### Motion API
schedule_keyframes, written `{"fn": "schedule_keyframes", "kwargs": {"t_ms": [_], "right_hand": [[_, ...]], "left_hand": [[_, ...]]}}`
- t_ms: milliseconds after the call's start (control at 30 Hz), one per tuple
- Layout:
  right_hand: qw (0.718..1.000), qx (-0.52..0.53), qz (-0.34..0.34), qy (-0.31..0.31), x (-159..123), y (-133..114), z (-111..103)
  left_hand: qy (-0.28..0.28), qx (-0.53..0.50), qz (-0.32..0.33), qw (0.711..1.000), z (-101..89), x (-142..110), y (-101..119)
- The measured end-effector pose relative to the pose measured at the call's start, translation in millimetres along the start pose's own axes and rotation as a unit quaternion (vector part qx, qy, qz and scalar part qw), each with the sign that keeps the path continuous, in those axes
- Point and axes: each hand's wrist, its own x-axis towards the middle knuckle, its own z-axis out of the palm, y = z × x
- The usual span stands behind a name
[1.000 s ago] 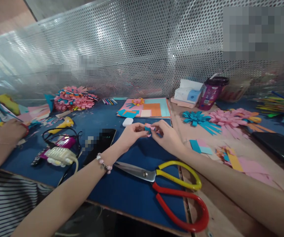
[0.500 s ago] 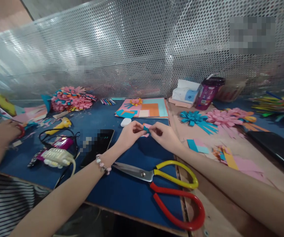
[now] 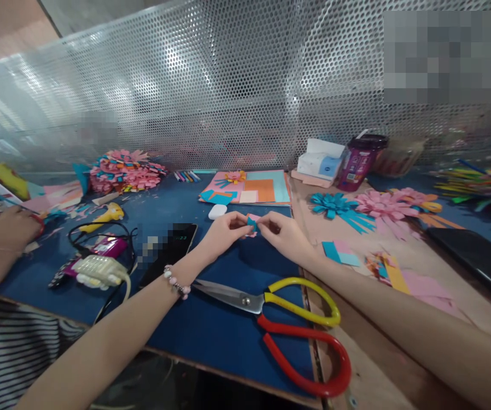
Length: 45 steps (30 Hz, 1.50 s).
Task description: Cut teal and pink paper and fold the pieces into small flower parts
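Note:
Over the blue table, a small piece of blue and pink paper (image 3: pixel 252 223) is pinched between the fingertips of both my hands. My left hand (image 3: pixel 227 231) closes on its left side, thumb toward me, with a beaded bracelet on the wrist. From the other side my right hand (image 3: pixel 283 231) grips the paper with thumb and forefinger; its other fingers are curled. Fingertips cover part of the paper. Nearer to me lie big scissors (image 3: pixel 245 302) with one yellow and one red handle. A white rounded case (image 3: pixel 217 212) sits just beyond my left hand.
Coloured paper sheets (image 3: pixel 259 189) lie ahead. On the right are a blue paper flower (image 3: pixel 333 204), pink flowers (image 3: pixel 384 204), a purple cup (image 3: pixel 360 164) and a black phone (image 3: pixel 476 259). At left, a co-worker's hand (image 3: pixel 8 230) holds scissors near a pink flower pile (image 3: pixel 126 171).
My hands stay together, and the blue paper between my fingertips shows a little more. The co-worker's hand at left has shifted, with a yellow scissor handle now showing.

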Motion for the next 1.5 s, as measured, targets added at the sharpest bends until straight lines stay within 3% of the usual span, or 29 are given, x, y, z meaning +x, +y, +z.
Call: {"fn": "schedule_keyframes", "kwargs": {"t_ms": [267,500,800,1167,1500], "right_hand": [[1.0,0.0,0.004,-0.007,-0.1,4.0,0.8],[0.992,-0.11,-0.059,0.031,-4.0,3.1,6.7],[0.975,-0.201,-0.077,0.053,-8.7,1.8,7.7],[0.975,-0.19,-0.088,0.072,-7.1,2.1,8.5],[0.977,-0.177,-0.091,0.077,-7.5,1.1,7.6]], "left_hand": [[-0.015,0.007,-0.007,1.0,0.9,-0.3,-0.4],[-0.018,0.017,0.006,1.0,0.0,-0.7,-0.9],[-0.012,0.016,0.021,1.0,0.2,-3.0,-0.2],[-0.038,0.057,0.066,0.995,-0.4,-3.7,1.8],[-0.022,0.093,0.077,0.992,1.1,-5.2,1.0]]}}
